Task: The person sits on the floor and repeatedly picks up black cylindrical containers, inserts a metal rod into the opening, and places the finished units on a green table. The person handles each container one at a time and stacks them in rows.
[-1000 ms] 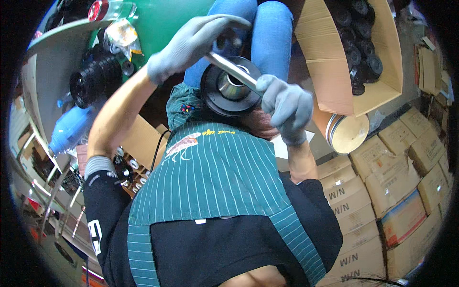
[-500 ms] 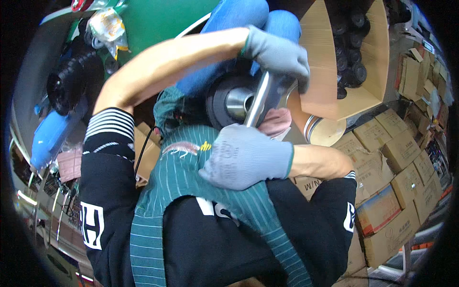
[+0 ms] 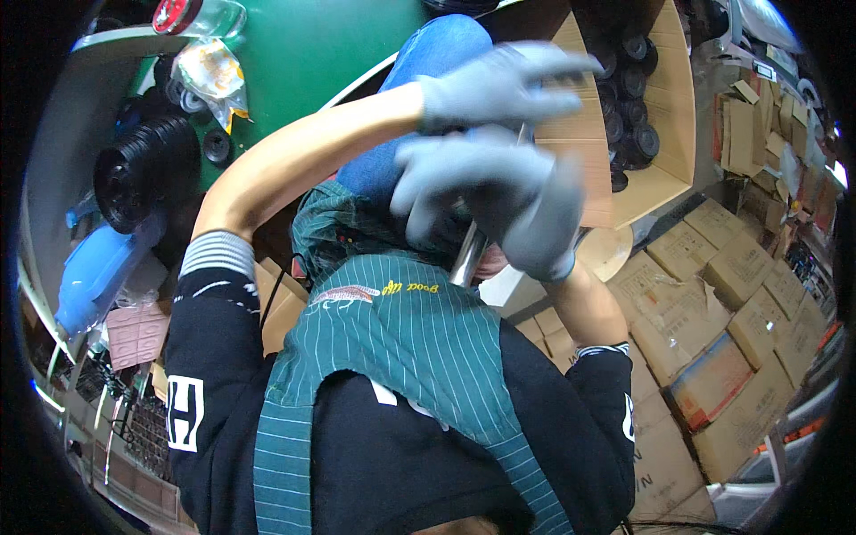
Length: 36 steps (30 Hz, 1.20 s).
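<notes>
Both my hands wear grey gloves, blurred by motion. My left hand (image 3: 508,85) reaches across from the left above my blue-jeaned knee, fingers stretched out and apart, holding nothing I can see. Just below it, my right hand (image 3: 499,192) arches over my lap with its fingers bent but spread. Under the right hand slants a shiny metal tube (image 3: 468,256); its near end shows bare by my green striped apron (image 3: 392,330), and the hand hides most of its length. I cannot tell whether the right hand touches it. The dark round piece in my lap is almost wholly covered.
An open cardboard box (image 3: 667,116) of black round parts stands at the right, with several flat cartons (image 3: 678,285) beyond. On the left are a green table (image 3: 321,45), a red-lidded jar (image 3: 209,16), a plastic bag (image 3: 209,71), stacked black discs (image 3: 147,169) and a blue bottle-shaped object (image 3: 102,267).
My right hand has left the tube's near end and moved up and right. My left hand has let go of the far end, its fingers now extended. The view has shifted slightly.
</notes>
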Motion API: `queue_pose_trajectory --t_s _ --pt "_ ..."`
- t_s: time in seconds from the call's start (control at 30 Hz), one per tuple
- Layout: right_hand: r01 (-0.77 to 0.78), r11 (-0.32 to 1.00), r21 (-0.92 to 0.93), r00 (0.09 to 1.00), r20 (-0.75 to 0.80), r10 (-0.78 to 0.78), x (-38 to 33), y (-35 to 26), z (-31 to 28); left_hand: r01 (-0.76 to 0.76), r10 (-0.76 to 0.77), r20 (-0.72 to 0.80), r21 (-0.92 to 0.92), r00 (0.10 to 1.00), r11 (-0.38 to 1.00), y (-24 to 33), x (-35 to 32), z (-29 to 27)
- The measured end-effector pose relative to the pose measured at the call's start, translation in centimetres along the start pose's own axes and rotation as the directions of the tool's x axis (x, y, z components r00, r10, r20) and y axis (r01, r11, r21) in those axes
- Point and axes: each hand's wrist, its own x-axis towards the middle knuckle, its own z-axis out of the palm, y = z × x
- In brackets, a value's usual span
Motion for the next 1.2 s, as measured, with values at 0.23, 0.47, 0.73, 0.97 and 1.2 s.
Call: queue_pose_trajectory --t_s 0.23,0.47,0.73,0.97,1.2 --pt "0.224 0.638 0.737 0.857 -0.461 0.231 2.1 3.1 -1.9 0.371 -0.531 0.227 0.499 0.817 0.784 13.9 -0.7 -14.8" --pt "0.12 0.671 0.732 0.902 -0.362 0.234 2.0 4.3 -2.2 -0.078 -0.813 0.162 0.987 0.56 0.142 20.9 -2.5 0.8" --pt "0.184 0.636 0.749 0.826 -0.468 0.313 3.3 5.0 -2.1 0.342 -0.697 -0.142 0.927 0.703 0.157 19.4 -4.7 4.1" --pt "0.373 0.859 0.351 0.723 -0.69 -0.032 -5.3 5.3 -3.5 0.314 -0.791 -0.12 0.945 0.6 0.096 21.7 -5.8 -0.9" --pt "0.05 0.686 0.726 0.943 -0.26 0.207 -1.5 10.0 -5.1 0.27 -0.766 -0.049 0.949 0.641 0.165 21.4 -6.2 -1.1"
